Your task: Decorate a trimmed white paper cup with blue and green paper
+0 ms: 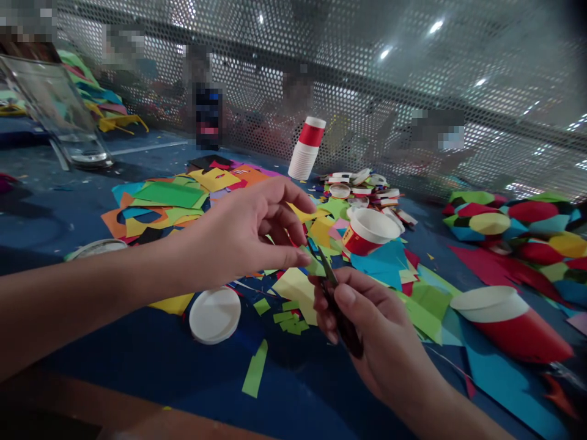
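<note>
My right hand (pixel 371 318) is wrapped around a pair of dark-handled scissors (pixel 328 269), their narrow blades pointing up and left. A small piece of light green paper (pixel 314 264) sits by the blades, pinched at its left side by the thumb and a fingertip of my left hand (pixel 257 232). The index finger of that hand arches above the others. Below the hands lie small cut green paper bits (pixel 291 321) and a longer green strip (pixel 255 370). Left of these bits is a round white lid (pixel 214 315), and a pale yellow sheet (pixel 298 288) lies just behind them.
Coloured paper scraps (pixel 169 195) spread behind my hands. A red-and-white paper cup (pixel 371 231) stands beyond the scissors; another cup (pixel 513 324) tilts at right. A cup stack (pixel 307 148) stands near the perforated metal screen (pixel 367 104). A glass of water (pixel 68 113) stands far left.
</note>
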The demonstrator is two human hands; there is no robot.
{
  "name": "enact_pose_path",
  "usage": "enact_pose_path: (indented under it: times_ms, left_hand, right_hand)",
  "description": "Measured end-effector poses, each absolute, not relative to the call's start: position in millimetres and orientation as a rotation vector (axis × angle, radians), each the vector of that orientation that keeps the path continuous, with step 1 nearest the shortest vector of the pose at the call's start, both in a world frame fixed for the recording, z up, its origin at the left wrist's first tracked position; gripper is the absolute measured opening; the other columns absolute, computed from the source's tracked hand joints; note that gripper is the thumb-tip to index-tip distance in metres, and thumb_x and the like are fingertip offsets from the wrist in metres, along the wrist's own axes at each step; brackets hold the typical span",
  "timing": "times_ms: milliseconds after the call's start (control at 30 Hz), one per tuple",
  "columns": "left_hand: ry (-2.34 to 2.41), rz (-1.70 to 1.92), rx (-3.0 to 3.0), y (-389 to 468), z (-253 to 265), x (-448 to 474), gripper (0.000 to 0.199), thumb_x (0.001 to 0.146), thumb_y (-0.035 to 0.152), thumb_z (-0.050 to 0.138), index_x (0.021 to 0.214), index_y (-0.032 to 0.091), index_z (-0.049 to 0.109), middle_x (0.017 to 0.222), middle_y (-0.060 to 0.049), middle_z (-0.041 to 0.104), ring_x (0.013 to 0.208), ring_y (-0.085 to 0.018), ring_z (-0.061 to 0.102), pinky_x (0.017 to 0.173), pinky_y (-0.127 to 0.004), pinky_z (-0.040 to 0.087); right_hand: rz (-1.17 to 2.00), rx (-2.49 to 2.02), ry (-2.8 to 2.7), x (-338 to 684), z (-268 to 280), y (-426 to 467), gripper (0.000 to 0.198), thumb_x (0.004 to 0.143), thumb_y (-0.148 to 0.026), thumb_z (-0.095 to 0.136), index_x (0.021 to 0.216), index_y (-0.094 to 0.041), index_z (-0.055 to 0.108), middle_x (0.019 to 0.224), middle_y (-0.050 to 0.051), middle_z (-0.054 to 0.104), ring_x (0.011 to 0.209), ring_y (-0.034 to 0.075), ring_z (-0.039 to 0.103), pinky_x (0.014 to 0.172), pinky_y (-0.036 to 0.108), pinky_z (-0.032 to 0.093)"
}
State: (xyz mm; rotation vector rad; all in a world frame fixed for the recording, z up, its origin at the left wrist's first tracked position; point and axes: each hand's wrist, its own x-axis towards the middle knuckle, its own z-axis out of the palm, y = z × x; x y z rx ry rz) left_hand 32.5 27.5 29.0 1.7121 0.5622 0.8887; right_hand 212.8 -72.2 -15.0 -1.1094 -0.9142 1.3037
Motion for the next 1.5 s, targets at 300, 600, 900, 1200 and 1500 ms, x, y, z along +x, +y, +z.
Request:
enact_pose_path:
  times_ms: [300,600,900,1200,1500]
  left_hand:
    - [0.59,0.903,1.706,27.7,27.2,32.4,0.04,0.07,0.021,0.089,0.1,0.025,0.063,0.077,0.004,0.071,0.069,-0.015,0.07,0.061,-0.023,0.059]
    - [0.584,0.896,1.703,25.5,26.5,31.5,0.038,0.071,0.019,0.086,0.1,0.025,0.063,0.075,0.005,0.07,0.069,-0.015,0.068,0.064,-0.024,0.058]
    - [0.593,0.908,1.686,24.2,25.5,32.3,0.036,0.073,0.018,0.086,0.101,0.025,0.064,0.077,0.005,0.071,0.072,-0.015,0.069,0.065,-0.024,0.057]
    - [0.598,0.957,1.649,22.1,26.8,34.1,0.042,0.067,0.017,0.088,0.1,0.025,0.063,0.08,0.007,0.066,0.064,-0.012,0.066,0.06,-0.023,0.058]
    - [0.608,0.968,1.609,21.3,24.6,34.5,0.048,0.065,0.016,0.088,0.102,0.027,0.059,0.083,0.008,0.064,0.06,-0.011,0.069,0.057,-0.02,0.057]
  right_hand:
    - [1.304,-1.128,-0.877,212.7,-14.5,-72.4,0.037,0.067,-0.05,0.093,0.075,-0.02,0.074,0.058,-0.002,0.059,0.047,0.007,0.05,0.043,0.017,0.04]
    - [1.287,-1.134,-0.865,211.8,-13.0,-72.5,0.038,0.064,-0.05,0.095,0.074,-0.019,0.075,0.057,-0.001,0.061,0.046,0.007,0.051,0.042,0.016,0.04]
    - [1.244,-1.138,-0.909,213.0,-13.6,-74.1,0.036,0.067,-0.05,0.094,0.073,-0.02,0.074,0.056,-0.001,0.059,0.046,0.007,0.049,0.043,0.016,0.04]
    - [1.257,-1.085,-0.875,210.7,-12.6,-76.6,0.028,0.069,-0.044,0.094,0.074,-0.023,0.077,0.057,-0.002,0.06,0.047,0.006,0.05,0.044,0.015,0.04]
    - [1.266,-1.063,-0.86,210.1,-13.1,-76.9,0.028,0.07,-0.044,0.094,0.073,-0.022,0.077,0.057,-0.002,0.061,0.047,0.005,0.049,0.044,0.013,0.04]
